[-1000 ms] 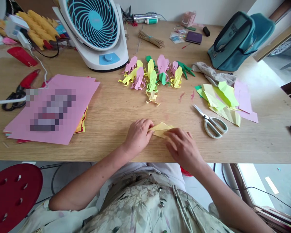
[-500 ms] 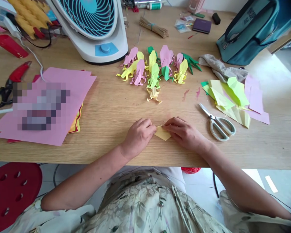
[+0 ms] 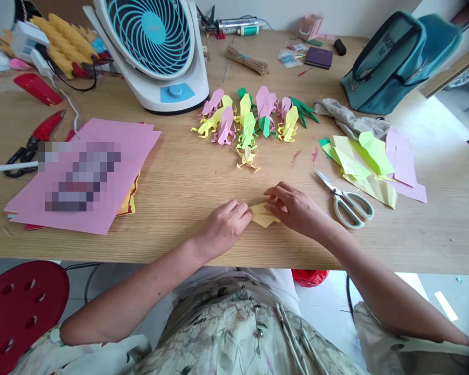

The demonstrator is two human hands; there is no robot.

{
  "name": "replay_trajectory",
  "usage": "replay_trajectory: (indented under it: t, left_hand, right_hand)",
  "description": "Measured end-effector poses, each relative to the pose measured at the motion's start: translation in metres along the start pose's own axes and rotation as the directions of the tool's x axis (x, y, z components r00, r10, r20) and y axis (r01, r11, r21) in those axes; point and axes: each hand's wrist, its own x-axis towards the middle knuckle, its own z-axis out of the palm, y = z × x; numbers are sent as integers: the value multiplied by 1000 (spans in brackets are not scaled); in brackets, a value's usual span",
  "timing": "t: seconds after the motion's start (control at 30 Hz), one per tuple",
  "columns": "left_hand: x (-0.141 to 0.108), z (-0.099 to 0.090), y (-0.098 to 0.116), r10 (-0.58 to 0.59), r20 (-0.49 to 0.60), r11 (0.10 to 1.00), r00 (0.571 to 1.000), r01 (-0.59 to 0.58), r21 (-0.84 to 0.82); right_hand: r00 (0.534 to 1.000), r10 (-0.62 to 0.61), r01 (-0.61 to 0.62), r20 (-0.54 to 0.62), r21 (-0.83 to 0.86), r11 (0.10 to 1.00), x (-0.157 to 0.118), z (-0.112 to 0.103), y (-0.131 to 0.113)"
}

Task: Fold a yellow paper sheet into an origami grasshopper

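A small folded piece of pale yellow paper (image 3: 264,216) lies near the table's front edge, between my two hands. My left hand (image 3: 229,221) is closed with its fingertips pinching the paper's left corner. At the right side, my right hand (image 3: 291,208) has its fingers bent and a little apart, the lower ones touching the paper's right part. The paper's right corner is partly hidden under those fingers. Beyond my hands stands a pale yellow origami frog (image 3: 247,158), in front of a cluster of pink, yellow and green folded paper figures (image 3: 248,127).
Scissors (image 3: 346,200) with white handles lie right of my right hand. Paper scraps (image 3: 352,159) are behind them. A stack of pink paper (image 3: 128,151) with a blurred item on top lies left. A fan (image 3: 156,57) and a teal bag (image 3: 391,67) stand at the back.
My right hand has lifted slightly and its fingers have loosened, showing more of the yellow paper. My left hand still holds the left corner. The camera view has tilted up a little.
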Motion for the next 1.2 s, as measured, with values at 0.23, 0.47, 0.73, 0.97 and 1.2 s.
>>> replay_trajectory:
  t: [0.23, 0.47, 0.73, 0.97, 1.2]
  left_hand:
    - [9, -3, -1, -204, 23, 936, 979, 202, -289]
    - [40, -5, -31, -347, 235, 523, 908, 395, -755]
    - [63, 12, -39, -566, 140, 65, 812, 214, -975]
    - [55, 15, -31, -471, 267, -140, 841, 228, -964]
    - [55, 15, -36, -420, 295, -161, 858, 249, -955]
  right_hand:
    - [995, 82, -85, 60, 58, 995, 8, 2, -6]
    - [996, -78, 87, -40, 320, 943, 32, -25, -7]
    - [957, 225, -29, -181, 716, 697, 41, -16, 8]
    - [975, 216, -91, -55, 785, 612, 44, 3, 0]
    - [983, 182, -78, -33, 817, 571, 43, 8, -3]
